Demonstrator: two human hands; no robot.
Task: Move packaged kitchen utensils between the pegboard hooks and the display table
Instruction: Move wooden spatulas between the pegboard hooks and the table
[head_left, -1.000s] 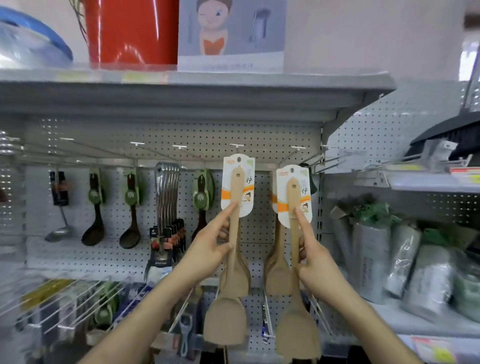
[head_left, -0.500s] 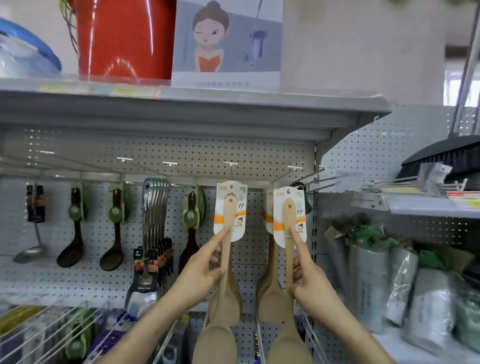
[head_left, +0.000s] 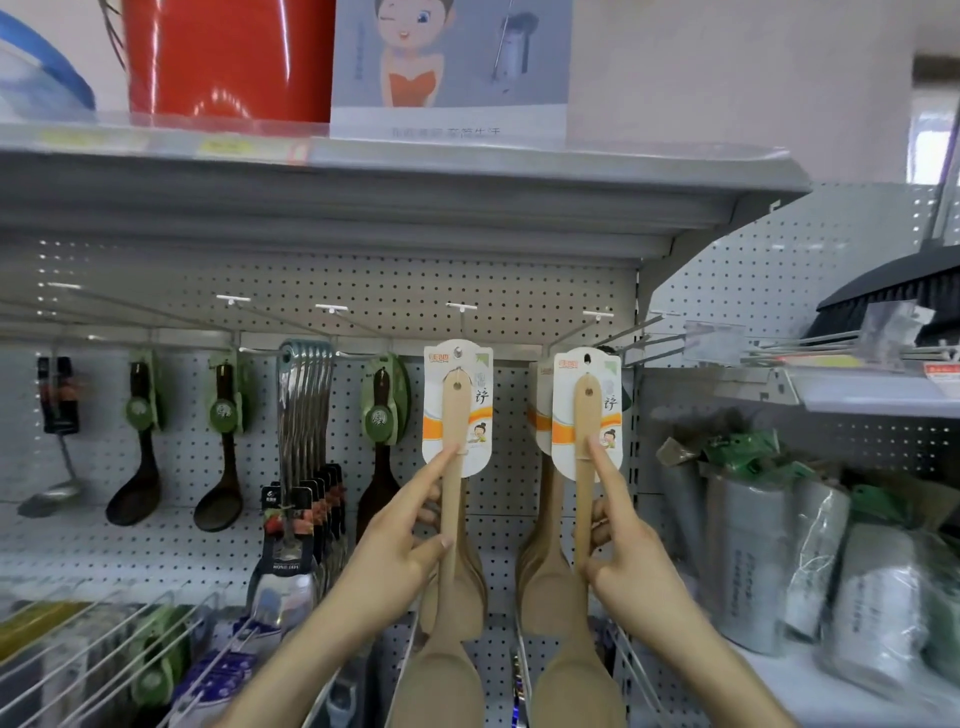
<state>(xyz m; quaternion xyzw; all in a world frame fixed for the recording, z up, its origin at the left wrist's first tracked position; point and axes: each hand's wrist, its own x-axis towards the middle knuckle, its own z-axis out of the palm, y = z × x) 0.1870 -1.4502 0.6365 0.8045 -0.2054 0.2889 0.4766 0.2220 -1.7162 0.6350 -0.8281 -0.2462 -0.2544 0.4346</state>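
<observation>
Left hand (head_left: 400, 553) gripped left wooden spatula (head_left: 451, 499) by handle, index finger straight up shaft. Right hand (head_left: 636, 558) gripped right wooden spatula (head_left: 584, 467) same way. Both spatulas vertical, blades down, card holes topmost, directly above hands, at pegboard hooks (head_left: 461, 307). Whether holes sat on hooks: unclear.

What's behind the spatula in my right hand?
More carded wooden spatulas hang behind it, against the pegboard. The held spatula and right hand cover most of them, so their count can't be told.
</observation>
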